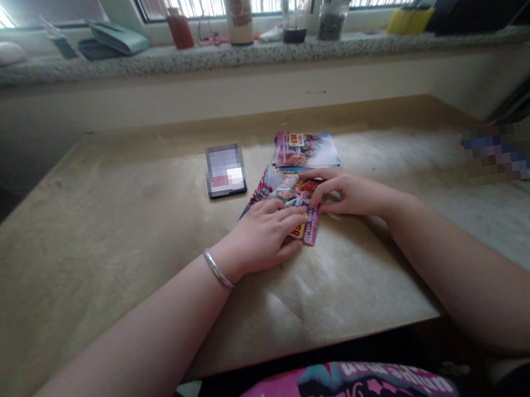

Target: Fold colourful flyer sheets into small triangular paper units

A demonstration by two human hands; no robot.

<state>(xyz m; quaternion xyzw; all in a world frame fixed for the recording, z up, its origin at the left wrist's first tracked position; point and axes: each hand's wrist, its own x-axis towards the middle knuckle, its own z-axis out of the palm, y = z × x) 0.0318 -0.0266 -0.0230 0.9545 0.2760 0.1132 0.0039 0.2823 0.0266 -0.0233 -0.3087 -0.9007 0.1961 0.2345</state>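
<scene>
A colourful printed leaflet (282,190) lies on the brown paper-covered table (102,251), partly under both hands. My left hand (264,237), with a silver bangle at the wrist, rests on the leaflet's near end, fingers curled and pressing it down. My right hand (347,192) pinches the leaflet's right edge with fingertips together. A small stack of similar leaflets (306,149) sits just behind the hands.
A dark phone (225,171) lies left of the leaflets. A blurred item (505,157) rests at the table's right. The stone windowsill (123,65) behind holds a red cup (180,29), a tall bottle (237,3), jars and a yellow object (408,20).
</scene>
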